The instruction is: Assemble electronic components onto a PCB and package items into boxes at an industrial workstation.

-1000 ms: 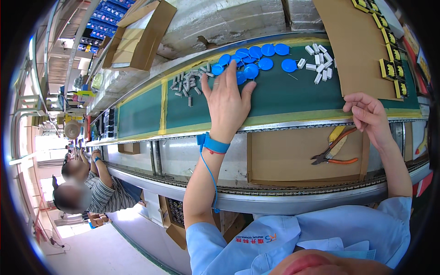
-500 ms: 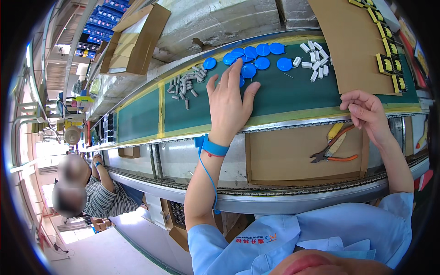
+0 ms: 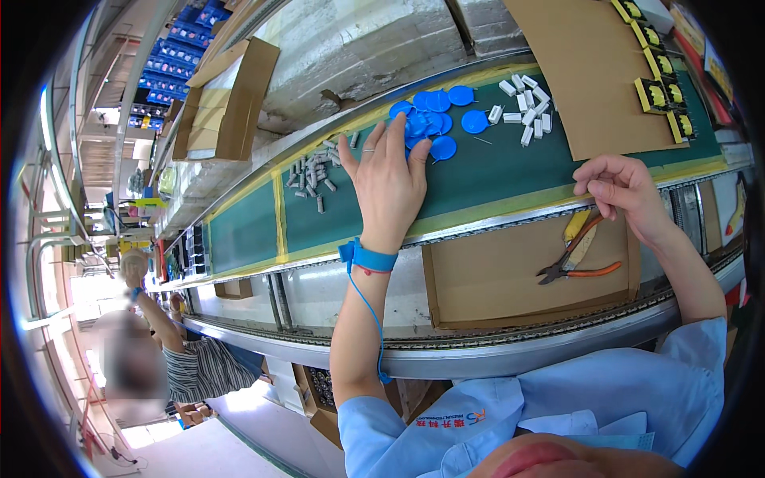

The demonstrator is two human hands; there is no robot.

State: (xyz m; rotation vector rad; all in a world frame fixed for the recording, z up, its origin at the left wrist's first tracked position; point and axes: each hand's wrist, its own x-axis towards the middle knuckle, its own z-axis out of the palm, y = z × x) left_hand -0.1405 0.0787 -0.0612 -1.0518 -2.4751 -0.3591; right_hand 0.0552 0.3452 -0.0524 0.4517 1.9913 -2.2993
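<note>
- While it lies flat on the green belt (image 3: 478,179), the left hand (image 3: 388,187) has its grip spread open, fingertips touching the blue discs (image 3: 434,111); it holds nothing.
- The discs sit clustered on the belt, white blocks (image 3: 526,107) just right of them, grey parts (image 3: 315,171) to their left.
- The right hand (image 3: 621,191) rests at the belt's near edge, fingers curled in a pinch; whether it holds anything I cannot tell.
- Pliers (image 3: 578,263) lie on cardboard (image 3: 494,279) below that hand.
- A blue wrist strap (image 3: 368,256) circles the left wrist.
</note>
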